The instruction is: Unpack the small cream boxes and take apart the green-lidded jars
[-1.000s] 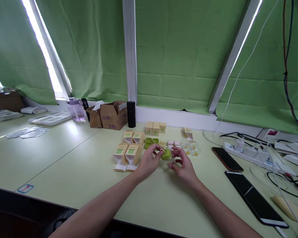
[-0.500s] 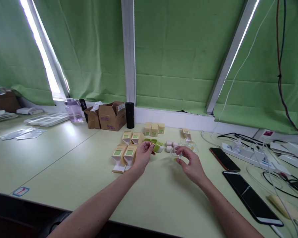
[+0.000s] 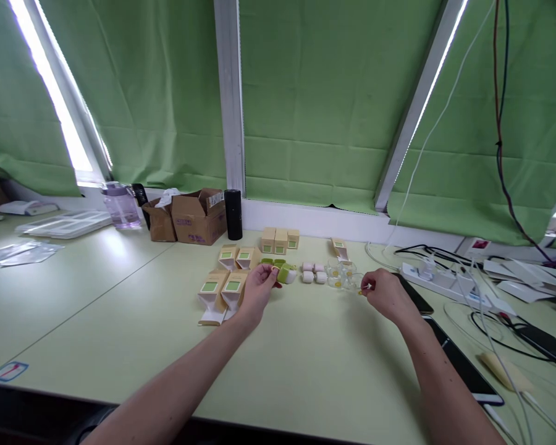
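My left hand (image 3: 258, 289) is closed on a small green-and-white case (image 3: 286, 274) with a thin loop on it. Over on the right, my right hand (image 3: 385, 295) pinches the edge of a clear plastic cover (image 3: 353, 282) that has a yellow spot. That cover is at the table beside several similar clear covers (image 3: 337, 272). Between my hands stand several small white-and-pink cylinders (image 3: 307, 277). More green pieces (image 3: 267, 262) lie just behind my left hand. Several open beige cartons (image 3: 212, 289) with green labels stand to its left.
Small closed beige boxes (image 3: 268, 240) and a black cylinder (image 3: 233, 214) stand at the back. Brown cardboard boxes (image 3: 197, 219) and a purple bottle (image 3: 121, 205) are further left. On the right lie phones (image 3: 463, 361), a power strip (image 3: 458, 287) and tangled cables.
My right hand has moved right with the clear cover, away from the left hand and over to the other covers. My left hand still holds the green-and-white case. The view has shifted slightly right.
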`<state>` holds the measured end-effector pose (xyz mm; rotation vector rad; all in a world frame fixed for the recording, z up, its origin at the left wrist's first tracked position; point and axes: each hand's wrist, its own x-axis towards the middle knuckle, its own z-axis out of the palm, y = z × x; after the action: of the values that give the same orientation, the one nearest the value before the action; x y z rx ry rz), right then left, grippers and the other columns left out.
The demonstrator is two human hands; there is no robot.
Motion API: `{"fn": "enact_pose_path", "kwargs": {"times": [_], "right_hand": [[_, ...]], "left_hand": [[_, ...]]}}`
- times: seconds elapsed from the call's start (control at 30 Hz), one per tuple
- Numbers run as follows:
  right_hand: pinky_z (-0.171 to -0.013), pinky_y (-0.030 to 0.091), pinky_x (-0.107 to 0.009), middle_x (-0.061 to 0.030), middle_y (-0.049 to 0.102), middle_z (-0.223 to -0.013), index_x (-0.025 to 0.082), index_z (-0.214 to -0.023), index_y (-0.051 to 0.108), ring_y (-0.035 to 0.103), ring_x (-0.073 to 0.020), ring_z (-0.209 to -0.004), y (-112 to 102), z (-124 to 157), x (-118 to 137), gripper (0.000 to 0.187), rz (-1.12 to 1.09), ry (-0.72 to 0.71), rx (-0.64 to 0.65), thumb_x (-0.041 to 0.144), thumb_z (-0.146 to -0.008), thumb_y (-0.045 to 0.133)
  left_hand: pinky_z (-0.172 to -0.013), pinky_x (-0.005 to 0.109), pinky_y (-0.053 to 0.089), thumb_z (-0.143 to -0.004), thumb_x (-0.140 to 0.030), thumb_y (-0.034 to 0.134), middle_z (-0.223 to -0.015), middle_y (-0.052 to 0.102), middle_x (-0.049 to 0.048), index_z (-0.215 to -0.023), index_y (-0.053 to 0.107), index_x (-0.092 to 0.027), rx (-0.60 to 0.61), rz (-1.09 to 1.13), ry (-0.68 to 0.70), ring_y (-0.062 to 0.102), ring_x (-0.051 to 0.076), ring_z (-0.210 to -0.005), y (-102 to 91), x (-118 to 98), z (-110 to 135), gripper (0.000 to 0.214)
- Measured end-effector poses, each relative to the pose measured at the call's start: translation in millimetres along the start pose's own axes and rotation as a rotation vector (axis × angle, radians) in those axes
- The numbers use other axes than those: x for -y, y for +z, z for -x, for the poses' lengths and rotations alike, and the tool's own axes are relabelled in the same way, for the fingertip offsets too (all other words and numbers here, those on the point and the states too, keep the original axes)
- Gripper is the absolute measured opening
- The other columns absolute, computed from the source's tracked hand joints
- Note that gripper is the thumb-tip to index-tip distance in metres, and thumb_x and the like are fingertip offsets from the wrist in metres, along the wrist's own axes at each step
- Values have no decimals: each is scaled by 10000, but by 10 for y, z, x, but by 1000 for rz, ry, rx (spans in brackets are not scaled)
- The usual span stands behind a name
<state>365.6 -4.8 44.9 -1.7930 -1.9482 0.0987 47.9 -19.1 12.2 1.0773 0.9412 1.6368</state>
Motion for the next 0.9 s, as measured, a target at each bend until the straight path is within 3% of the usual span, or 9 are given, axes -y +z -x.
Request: {"fn": "enact_pose_path", "kwargs": {"times": [0.23, 0.73, 0.9], "right_hand": [[-615, 415, -250, -64, 731, -775, 195, -708, 718, 660, -175, -697, 82, -30, -31, 235, -7, 105, 191, 6, -672, 584], [-610, 425, -273, -80, 715, -736, 201, -739, 681, 675, -209, -700, 238, -78, -193, 150, 55, 114, 207, 60, -721, 633], [-645, 416, -299, -91, 728, -894, 233, -946, 674, 687, -247, -800, 191, -66, -176, 205, 126, 124, 186, 146, -760, 686]], "left_hand": [[-665, 250, 528, -717, -496, 877, -765, 668, -1, -832, 636, -163, 1, 47, -38, 618, 109, -646, 5, -18, 12, 427], [-665, 268, 540, -689, -465, 899, -750, 671, 6, -809, 629, -165, 17, 99, -67, 634, 124, -662, 6, 23, -6, 421], [-670, 272, 541, -702, -456, 895, -756, 677, 10, -817, 630, -160, 32, 105, -75, 650, 129, -667, -3, 31, -3, 414]]}}
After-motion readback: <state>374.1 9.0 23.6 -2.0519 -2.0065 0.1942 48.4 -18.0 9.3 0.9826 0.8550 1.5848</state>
